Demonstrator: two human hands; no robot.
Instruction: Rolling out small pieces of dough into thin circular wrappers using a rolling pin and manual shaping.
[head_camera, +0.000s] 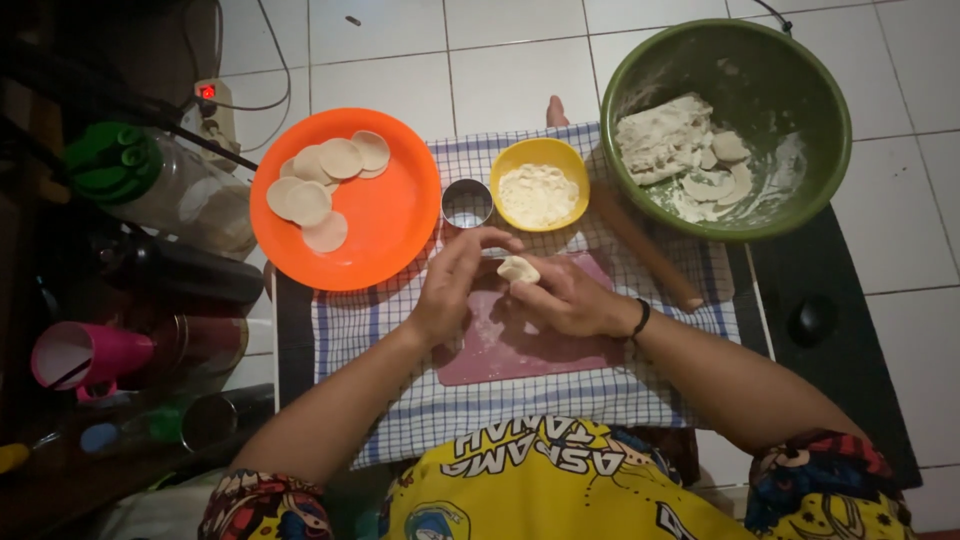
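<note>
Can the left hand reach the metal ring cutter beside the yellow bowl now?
Probably yes. The left hand is just below the metal ring cutter, with only checked cloth between, though its fingers are busy pinching the dough piece.

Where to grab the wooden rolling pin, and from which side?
Grip the rolling pin at mid-shaft, coming from above. It lies flat and diagonal on the checked cloth, its upper end near the green bowl, so fingers should close across its width. The right hand is closest, though it holds a dough piece.
</note>
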